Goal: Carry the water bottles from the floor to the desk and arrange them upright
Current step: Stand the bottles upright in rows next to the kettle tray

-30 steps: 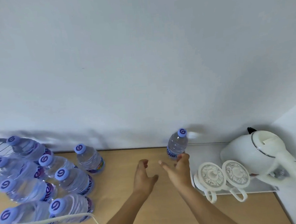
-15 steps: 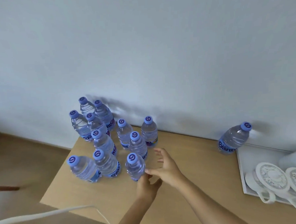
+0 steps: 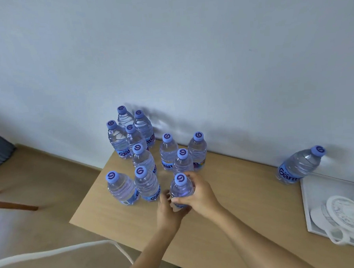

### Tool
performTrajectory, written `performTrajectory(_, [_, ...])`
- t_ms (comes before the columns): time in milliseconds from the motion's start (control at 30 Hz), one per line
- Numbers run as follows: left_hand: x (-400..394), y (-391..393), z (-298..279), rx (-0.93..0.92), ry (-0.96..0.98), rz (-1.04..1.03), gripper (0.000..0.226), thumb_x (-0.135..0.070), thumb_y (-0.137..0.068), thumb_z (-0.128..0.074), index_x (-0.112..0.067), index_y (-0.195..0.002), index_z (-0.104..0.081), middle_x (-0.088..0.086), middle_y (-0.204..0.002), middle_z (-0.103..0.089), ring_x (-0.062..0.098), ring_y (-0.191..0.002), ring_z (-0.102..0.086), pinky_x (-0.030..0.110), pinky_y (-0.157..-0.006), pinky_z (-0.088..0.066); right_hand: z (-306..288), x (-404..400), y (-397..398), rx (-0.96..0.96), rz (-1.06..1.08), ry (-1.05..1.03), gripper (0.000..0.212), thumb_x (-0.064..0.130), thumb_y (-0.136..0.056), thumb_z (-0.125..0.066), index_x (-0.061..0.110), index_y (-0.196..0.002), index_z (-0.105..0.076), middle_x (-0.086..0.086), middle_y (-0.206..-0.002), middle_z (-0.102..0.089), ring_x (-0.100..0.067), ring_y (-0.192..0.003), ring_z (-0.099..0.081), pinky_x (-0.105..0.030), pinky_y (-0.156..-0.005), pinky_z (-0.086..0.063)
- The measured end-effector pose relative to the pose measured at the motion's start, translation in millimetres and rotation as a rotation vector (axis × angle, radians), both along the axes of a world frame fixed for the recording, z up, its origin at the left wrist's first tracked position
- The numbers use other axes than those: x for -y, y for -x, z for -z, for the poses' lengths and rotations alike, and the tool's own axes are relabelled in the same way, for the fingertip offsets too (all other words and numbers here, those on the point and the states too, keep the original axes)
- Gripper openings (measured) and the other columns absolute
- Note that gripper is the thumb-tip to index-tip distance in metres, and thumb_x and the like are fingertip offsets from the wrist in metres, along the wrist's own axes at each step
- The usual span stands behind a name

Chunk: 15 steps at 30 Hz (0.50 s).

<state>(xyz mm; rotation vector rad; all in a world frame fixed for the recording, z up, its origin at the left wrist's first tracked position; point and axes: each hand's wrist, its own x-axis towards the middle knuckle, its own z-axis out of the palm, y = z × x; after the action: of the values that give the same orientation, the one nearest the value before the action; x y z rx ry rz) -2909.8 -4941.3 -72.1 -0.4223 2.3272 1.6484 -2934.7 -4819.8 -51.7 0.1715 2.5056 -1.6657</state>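
The desk (image 3: 237, 208) carries the whole lot: a cluster of ten upright water bottles (image 3: 144, 162) stands at its left end near the wall, and one lone bottle (image 3: 298, 166) stands well apart to the right, just beside the white tray (image 3: 311, 204) with its upturned cups. No bottle on the floor is in view, so you appear to be at the arranging step, not the carrying one. Your right hand (image 3: 197, 192) is wrapped around the body of the front bottle (image 3: 181, 189), which stands upright on the desk at the near edge of the cluster, cap up. Your left hand (image 3: 168, 212) is cupped against its lower part, fingers curled but whether they fully clasp it cannot be told. Next, you likely need to seat this bottle flat in line with its neighbours and let go without nudging the two bottles just to its left. The lone bottle probably wants bringing over afterwards.
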Motion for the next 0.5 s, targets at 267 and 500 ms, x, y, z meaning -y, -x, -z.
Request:
performTrajectory(267, [-24.2,17.2,-22.9,-0.138,-0.226,0.095,0.069,0.007,-0.063,-0.083,-0.021,-0.120,-0.055,-0.005,-0.108,-0.069,0.003,-0.091,-0.068,0.020,-0.065,-0.056,-29.3,-31.3,-5.4,-0.079,0.009,0.000,0.071,0.045,-0.047,-0.091,0.049,-0.109,-0.058,0.019,-0.110,-0.062,0.004,-0.099,-0.061,-0.019,-0.082,-0.051])
performTrajectory(500, [-64.2,16.7,-43.1,-0.227,-0.100,0.118,0.053,-0.022,-0.055,-0.080,-0.030,-0.102,-0.058,-0.016,-0.083,-0.071,0.003,-0.077,-0.068,0.023,-0.061,-0.056,-57.8,-63.0,-18.6,-0.109,0.096,0.102,0.081,0.042,-0.051,-0.088,0.054,-0.116,-0.040,0.026,-0.110,-0.060,0.009,-0.096,-0.061,-0.017,-0.057,-0.055])
